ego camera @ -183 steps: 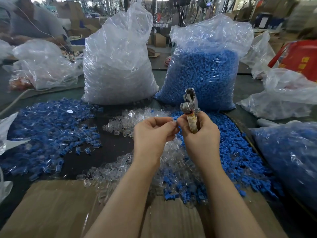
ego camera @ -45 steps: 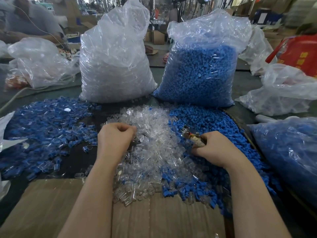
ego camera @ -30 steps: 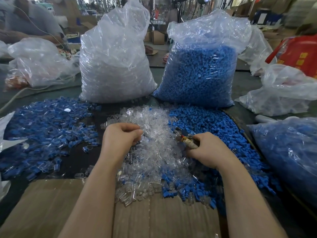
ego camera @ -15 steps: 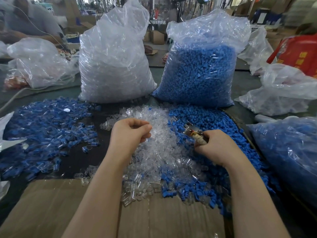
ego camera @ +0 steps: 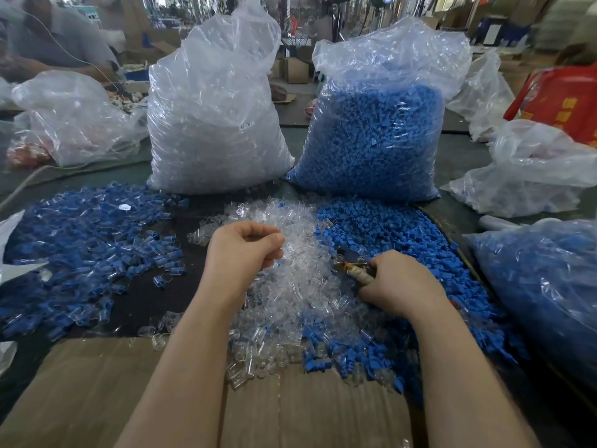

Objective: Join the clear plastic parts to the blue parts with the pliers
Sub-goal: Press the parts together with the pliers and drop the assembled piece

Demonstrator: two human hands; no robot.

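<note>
The fingers (ego camera: 258,236) of the left hand (ego camera: 244,252) are curled in toward the palm above the heap of clear plastic parts (ego camera: 290,279); whether they pinch one of the clear pieces I cannot tell from here. The right hand (ego camera: 399,284) has its fingers wrapped round the taped handle of the pliers (ego camera: 353,268), whose metal head points left and lies low, right where the clear heap meets the loose blue parts (ego camera: 387,227). How far the pliers' jaws stand apart is too small to make out.

Both heaps sit in the middle of the dark desk (ego camera: 151,292), the clear one left of the blue one, spilling a little over a sheet of cardboard (ego camera: 97,392) at the near edge. Off to the left lies a wider spread of joined pieces (ego camera: 84,240), blue with clear ends. Behind the heaps stand two tall plastic sacks, side by side: the sack of clear parts (ego camera: 213,124) on the left, the sack of blue parts (ego camera: 374,130) on the right. Another bag of blue pieces (ego camera: 542,286) lies at the right edge, and a person in a grey shirt (ego camera: 55,40) sits at the far left
</note>
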